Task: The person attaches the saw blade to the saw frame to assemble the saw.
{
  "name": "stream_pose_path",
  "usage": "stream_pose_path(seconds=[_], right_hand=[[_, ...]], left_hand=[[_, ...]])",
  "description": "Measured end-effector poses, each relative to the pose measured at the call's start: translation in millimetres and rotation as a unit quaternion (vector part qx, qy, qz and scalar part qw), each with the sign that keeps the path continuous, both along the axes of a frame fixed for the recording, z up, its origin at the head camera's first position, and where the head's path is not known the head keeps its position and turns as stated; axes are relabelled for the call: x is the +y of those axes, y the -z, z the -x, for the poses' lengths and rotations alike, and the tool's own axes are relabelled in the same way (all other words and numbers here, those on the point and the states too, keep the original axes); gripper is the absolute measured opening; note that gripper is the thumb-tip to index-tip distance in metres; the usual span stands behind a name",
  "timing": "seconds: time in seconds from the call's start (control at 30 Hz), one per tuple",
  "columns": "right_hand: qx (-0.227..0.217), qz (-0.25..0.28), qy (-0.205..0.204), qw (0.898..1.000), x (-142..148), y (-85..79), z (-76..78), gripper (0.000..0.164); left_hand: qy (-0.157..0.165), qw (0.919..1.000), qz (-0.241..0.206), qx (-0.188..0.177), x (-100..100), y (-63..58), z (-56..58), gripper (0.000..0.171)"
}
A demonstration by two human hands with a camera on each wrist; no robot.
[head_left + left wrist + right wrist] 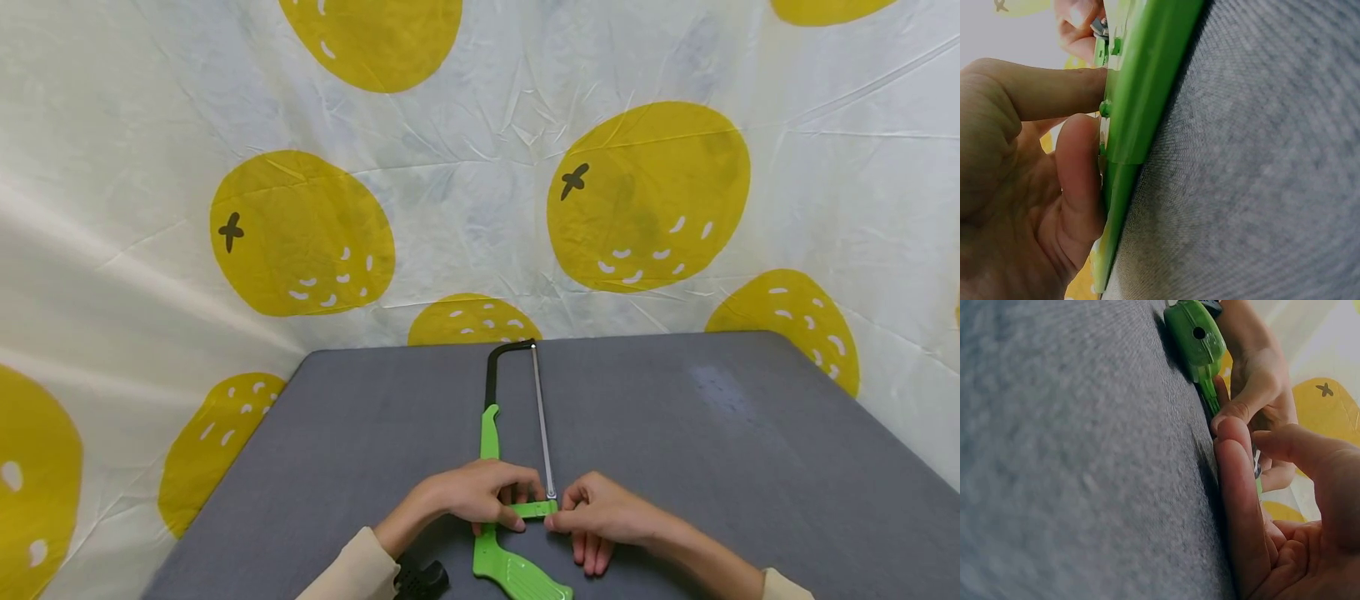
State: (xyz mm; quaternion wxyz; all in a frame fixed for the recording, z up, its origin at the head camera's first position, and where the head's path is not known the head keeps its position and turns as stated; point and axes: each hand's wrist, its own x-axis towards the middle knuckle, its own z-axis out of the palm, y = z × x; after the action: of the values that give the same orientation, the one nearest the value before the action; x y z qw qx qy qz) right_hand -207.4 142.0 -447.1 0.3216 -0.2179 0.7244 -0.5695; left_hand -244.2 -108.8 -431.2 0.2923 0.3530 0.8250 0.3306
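A hacksaw with a green handle, black front frame and silver blade lies flat on the grey table, its black end pointing away from me. My left hand holds the green frame around the short crossbar, thumb and fingers bent against it. At the crossbar's right end, where the blade meets it, my right hand pinches with thumb and index finger; its other fingers lie low along the table. The right wrist view shows the green handle butt beyond both hands. What the right fingertips cover is largely hidden.
A small black object lies near my left sleeve, at the lower edge of the head view. The grey tabletop ends at a pale curtain printed with yellow fruit, which hangs behind and at the sides.
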Motion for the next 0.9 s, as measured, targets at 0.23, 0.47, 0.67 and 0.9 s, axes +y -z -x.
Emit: stream_pose_path(seconds=[0.23,0.47,0.67,0.9], right_hand=[[0.017,-0.012,0.010,1.000,-2.5,-1.2,-1.9,0.024],[0.015,-0.011,0.003,1.000,-2.2,-1.6,-1.5,0.018],[-0.005,0.001,-0.012,1.000,-0.8,-0.8,-0.5,0.017],[-0.018,0.010,-0.025,0.999,2.2,-0.4,0.8,0.020]], left_hand=[[-0.004,1.0000,0.000,-0.001,0.0,-2.3,-0.8,0.027],[-0.002,1.0000,-0.004,0.006,0.6,-0.3,-1.4,0.026],[-0.004,0.9999,-0.007,0.008,0.8,1.3,-1.9,0.026],[-0.003,0.9999,-0.006,0.008,1.5,2.3,-1.2,0.027]])
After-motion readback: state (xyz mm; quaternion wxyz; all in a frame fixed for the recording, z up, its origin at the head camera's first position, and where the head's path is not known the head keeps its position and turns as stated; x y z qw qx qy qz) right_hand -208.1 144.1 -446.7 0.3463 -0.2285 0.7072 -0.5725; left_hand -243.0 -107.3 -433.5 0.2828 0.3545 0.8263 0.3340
